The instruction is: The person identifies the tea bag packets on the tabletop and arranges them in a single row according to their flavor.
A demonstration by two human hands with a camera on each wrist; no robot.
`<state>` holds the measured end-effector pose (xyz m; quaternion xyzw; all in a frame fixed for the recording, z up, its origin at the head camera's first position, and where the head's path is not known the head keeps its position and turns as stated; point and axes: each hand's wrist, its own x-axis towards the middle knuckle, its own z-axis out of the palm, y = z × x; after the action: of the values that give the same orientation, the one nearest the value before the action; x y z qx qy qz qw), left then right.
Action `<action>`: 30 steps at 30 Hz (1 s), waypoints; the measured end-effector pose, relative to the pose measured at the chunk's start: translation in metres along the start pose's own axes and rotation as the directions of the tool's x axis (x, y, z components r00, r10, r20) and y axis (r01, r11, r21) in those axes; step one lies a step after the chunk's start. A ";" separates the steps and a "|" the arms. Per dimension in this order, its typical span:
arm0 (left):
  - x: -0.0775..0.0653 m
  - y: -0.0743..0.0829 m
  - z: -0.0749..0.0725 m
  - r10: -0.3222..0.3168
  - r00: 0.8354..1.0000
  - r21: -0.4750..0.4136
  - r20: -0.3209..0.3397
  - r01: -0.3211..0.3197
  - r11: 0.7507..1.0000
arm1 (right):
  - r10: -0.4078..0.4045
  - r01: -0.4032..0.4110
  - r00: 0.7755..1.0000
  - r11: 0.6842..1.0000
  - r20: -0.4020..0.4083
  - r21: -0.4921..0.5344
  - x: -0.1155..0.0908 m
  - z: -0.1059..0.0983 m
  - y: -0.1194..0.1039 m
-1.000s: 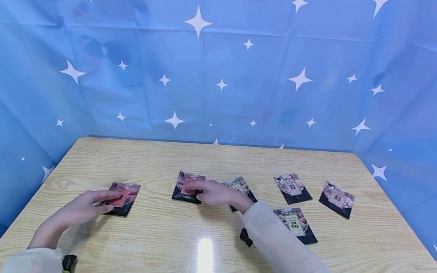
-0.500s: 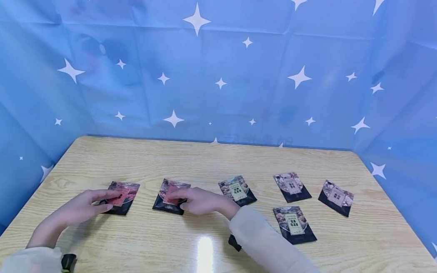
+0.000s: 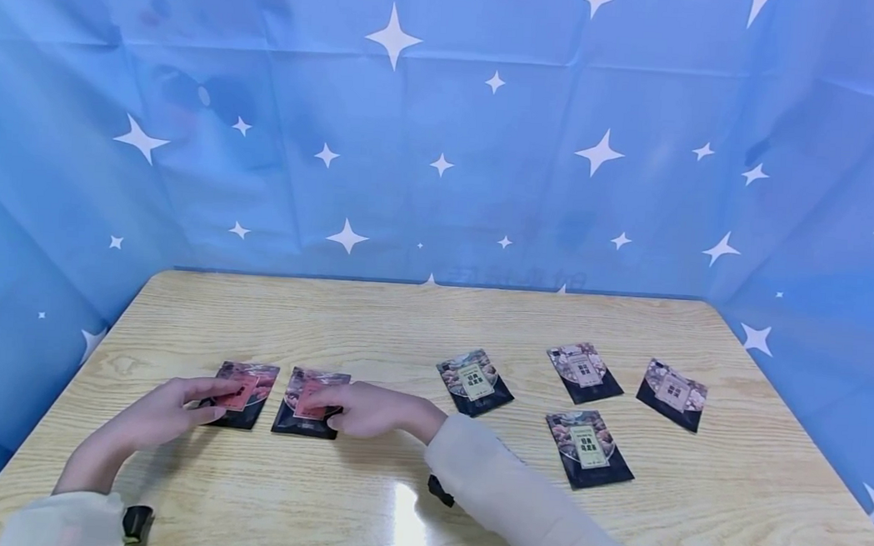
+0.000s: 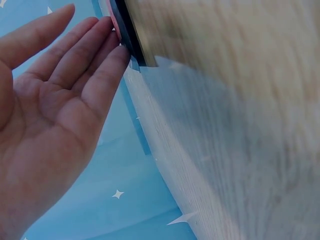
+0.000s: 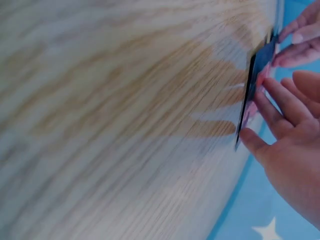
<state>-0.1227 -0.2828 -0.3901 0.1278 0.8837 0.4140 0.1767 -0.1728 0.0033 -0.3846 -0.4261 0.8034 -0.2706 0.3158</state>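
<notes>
Two dark packets with red labels lie side by side on the left part of the table, a narrow gap between them in the head view. My left hand (image 3: pixel 167 411) rests its fingertips on the left red-labelled packet (image 3: pixel 249 418). In the left wrist view its fingers (image 4: pixel 77 62) are nearly straight and touch the edge of that packet (image 4: pixel 131 37). On the right red-labelled packet (image 3: pixel 294 425) my right hand (image 3: pixel 372 409) presses with its fingertips. The right wrist view has the fingers (image 5: pixel 280 107) extended against this packet's face, the thumb at its edge.
Two green-labelled packets (image 3: pixel 475 382) (image 3: pixel 589 449) lie right of centre on the wooden table (image 3: pixel 374 319). Farther right are two packets with pale pinkish labels (image 3: pixel 584 372) (image 3: pixel 672 393). A blue starry curtain (image 3: pixel 441 198) stands behind and at both sides.
My right hand has slid its red-labelled packet leftward across the table, close to the left one. The left hand has stayed on its packet. The green-labelled packet is uncovered by the right arm.
</notes>
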 end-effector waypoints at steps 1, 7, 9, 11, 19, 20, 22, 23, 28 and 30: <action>0.000 0.000 0.000 0.001 1.000 -0.003 0.001 -0.001 1.000 | 0.003 -0.003 1.000 1.000 0.003 0.003 0.001 0.001 -0.001; 0.001 0.000 0.000 -0.002 1.000 -0.009 -0.002 0.002 1.000 | -0.004 0.004 1.000 1.000 0.006 0.011 0.005 0.004 -0.003; 0.001 0.000 0.001 -0.007 1.000 -0.007 -0.002 0.007 1.000 | 0.000 0.000 1.000 1.000 0.004 0.020 0.004 0.003 -0.004; 0.001 0.000 0.001 -0.011 1.000 -0.009 -0.002 0.011 1.000 | 0.000 0.000 1.000 1.000 -0.004 0.019 0.000 0.001 -0.005; 0.001 0.001 0.001 -0.015 1.000 -0.022 0.003 0.015 1.000 | -0.002 0.001 0.996 1.000 -0.093 -0.012 -0.021 -0.016 0.001; 0.001 0.001 0.001 -0.015 1.000 -0.025 0.005 0.016 1.000 | 0.007 -0.007 0.994 1.000 -0.105 0.001 -0.025 -0.019 0.003; 0.000 0.001 0.001 -0.018 1.000 -0.029 0.010 0.019 0.999 | 0.023 -0.020 0.991 0.999 -0.128 0.026 -0.033 -0.025 0.008; 0.000 0.001 0.001 -0.019 1.000 -0.029 0.012 0.020 0.999 | 0.032 -0.027 0.989 0.999 -0.141 0.038 -0.038 -0.028 0.011; 0.000 0.000 0.001 -0.017 1.000 -0.011 0.014 0.018 1.000 | 0.041 -0.022 0.979 0.995 -0.199 0.093 -0.063 -0.044 0.031; 0.000 0.000 0.001 -0.014 1.000 -0.006 0.011 0.015 1.000 | 0.047 -0.022 0.973 0.993 -0.224 0.112 -0.075 -0.050 0.040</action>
<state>-0.1225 -0.2821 -0.3910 0.1232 0.8824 0.4146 0.1851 -0.1975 0.0955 -0.3589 -0.3605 0.8255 -0.3554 0.2496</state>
